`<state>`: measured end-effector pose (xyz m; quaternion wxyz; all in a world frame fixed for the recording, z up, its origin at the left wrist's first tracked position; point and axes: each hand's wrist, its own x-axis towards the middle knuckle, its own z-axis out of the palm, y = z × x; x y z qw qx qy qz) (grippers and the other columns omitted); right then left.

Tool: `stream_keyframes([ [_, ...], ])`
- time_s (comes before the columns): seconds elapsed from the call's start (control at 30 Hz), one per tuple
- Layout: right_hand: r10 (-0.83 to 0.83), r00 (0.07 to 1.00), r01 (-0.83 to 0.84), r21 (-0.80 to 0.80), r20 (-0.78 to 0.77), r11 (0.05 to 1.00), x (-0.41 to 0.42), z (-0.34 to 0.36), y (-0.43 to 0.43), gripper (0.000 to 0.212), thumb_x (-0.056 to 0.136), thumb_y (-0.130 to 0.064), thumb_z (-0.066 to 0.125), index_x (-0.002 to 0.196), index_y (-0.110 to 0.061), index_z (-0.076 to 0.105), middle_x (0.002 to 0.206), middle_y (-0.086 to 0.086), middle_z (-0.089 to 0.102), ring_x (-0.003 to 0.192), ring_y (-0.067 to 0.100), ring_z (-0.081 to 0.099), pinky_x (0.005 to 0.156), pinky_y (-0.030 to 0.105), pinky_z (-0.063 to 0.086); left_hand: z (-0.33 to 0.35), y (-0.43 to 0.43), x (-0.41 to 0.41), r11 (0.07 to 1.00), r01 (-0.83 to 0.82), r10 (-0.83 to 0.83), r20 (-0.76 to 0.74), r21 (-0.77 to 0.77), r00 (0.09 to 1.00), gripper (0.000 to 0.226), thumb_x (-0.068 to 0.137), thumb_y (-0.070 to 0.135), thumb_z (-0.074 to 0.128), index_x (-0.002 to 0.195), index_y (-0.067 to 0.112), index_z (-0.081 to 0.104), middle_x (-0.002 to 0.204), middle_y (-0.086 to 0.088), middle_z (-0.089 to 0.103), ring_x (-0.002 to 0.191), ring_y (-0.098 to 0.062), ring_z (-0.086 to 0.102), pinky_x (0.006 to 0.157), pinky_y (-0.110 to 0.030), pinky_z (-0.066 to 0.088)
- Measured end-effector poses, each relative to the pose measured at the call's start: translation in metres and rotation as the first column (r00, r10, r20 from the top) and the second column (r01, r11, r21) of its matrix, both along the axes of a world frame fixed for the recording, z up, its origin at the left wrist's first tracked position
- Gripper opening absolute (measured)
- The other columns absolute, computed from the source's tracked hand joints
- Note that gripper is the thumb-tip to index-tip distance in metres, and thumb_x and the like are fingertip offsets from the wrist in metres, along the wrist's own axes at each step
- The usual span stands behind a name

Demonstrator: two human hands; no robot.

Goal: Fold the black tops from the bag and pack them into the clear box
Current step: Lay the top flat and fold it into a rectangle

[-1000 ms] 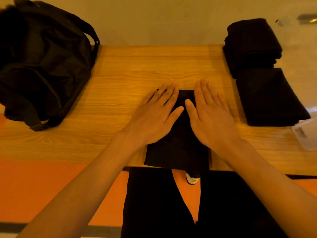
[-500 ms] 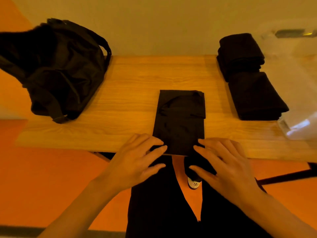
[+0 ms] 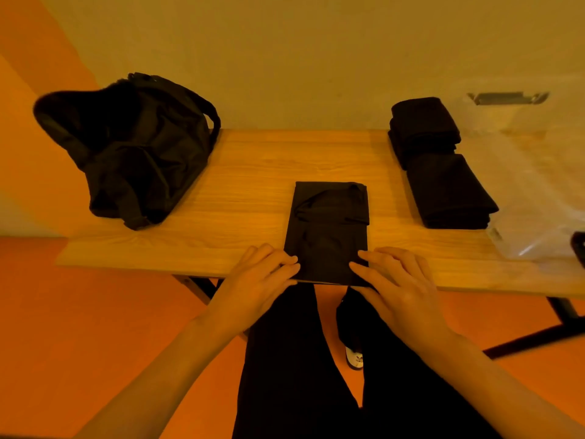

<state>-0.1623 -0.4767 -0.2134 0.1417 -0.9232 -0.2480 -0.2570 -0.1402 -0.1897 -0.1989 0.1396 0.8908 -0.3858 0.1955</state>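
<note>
A black top (image 3: pixel 327 229), folded into a long narrow strip, lies in the middle of the wooden table (image 3: pixel 253 172), with its near end at the table's front edge. My left hand (image 3: pixel 256 289) pinches its near left corner, and my right hand (image 3: pixel 399 289) pinches its near right corner. The black bag (image 3: pixel 133 147) stands slumped at the table's left end. The clear box (image 3: pixel 538 172) sits at the right end, hard to make out through its pale walls.
Two piles of folded black tops (image 3: pixel 424 128) (image 3: pixel 449 191) lie side by side just left of the clear box. A wall runs along the table's far edge. My legs in black trousers and one shoe (image 3: pixel 354 358) show below the table's front edge.
Both hands slid from flat on the middle of the top back to its near end, then closed on the two near corners. The view pulled back and tilted up.
</note>
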Motion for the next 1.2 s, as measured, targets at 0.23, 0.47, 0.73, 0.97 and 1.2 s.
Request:
stream_keyframes([
  [0.23,0.058,0.998,-0.059,0.059,0.019,0.996,-0.006,0.003,-0.009,0.031,0.094,-0.033,0.059,0.117,-0.018,0.074,0.113,-0.004,0.072,0.110,0.018,0.058,0.096,0.034,0.037,0.009,-0.009,-0.015,0.998,-0.053,0.049,0.116,0.031,0.992,0.026,0.084,0.007,0.078,0.105,0.014,0.063,0.105,-0.002,0.068,0.096,-0.021,0.058,0.088,-0.034,0.038],
  [0.47,0.204,0.952,-0.150,0.234,-0.227,0.961,-0.003,0.043,-0.024,0.029,0.098,-0.044,0.053,0.117,-0.026,0.066,0.113,-0.014,0.064,0.109,0.008,0.056,0.085,0.033,0.048,0.043,-0.024,-0.015,0.989,-0.005,0.003,-0.016,-0.146,1.000,0.018,0.098,0.023,0.059,0.105,0.010,0.070,0.096,-0.001,0.065,0.090,-0.016,0.054,0.082,-0.027,0.035],
  [0.73,0.399,0.808,-0.244,0.370,-0.433,0.896,0.049,0.075,-0.025,0.012,0.098,-0.039,0.050,0.104,-0.030,0.055,0.150,-0.013,0.044,0.136,0.013,0.046,0.099,0.032,0.046,0.069,-0.030,0.030,0.948,-0.036,-0.077,-0.337,-0.317,0.938,0.008,0.098,0.027,0.053,0.104,0.022,0.058,0.097,0.009,0.056,0.087,-0.012,0.056,0.073,-0.033,0.044],
  [0.97,0.486,0.669,-0.236,0.459,-0.563,0.856,0.108,0.075,-0.022,0.020,0.094,-0.035,0.047,0.097,-0.018,0.058,0.147,-0.009,0.049,0.137,0.017,0.046,0.098,0.051,0.047,0.063,-0.039,0.083,0.942,-0.077,-0.107,-0.512,-0.326,0.852,0.011,0.099,0.022,0.045,0.102,0.014,0.052,0.114,0.002,0.057,0.106,-0.011,0.059,0.086,-0.024,0.045],
  [1.2,0.406,0.643,-0.044,0.498,-0.649,0.866,0.132,0.076,-0.010,0.029,0.098,-0.048,0.048,0.102,-0.021,0.057,0.073,-0.007,0.065,0.065,0.011,0.063,0.055,0.024,0.049,0.055,-0.045,0.100,0.868,-0.362,0.083,-0.619,-0.340,0.781,0.010,0.100,0.030,0.046,0.101,0.022,0.052,0.080,0.003,0.062,0.072,-0.011,0.059,0.057,-0.029,0.042],
])
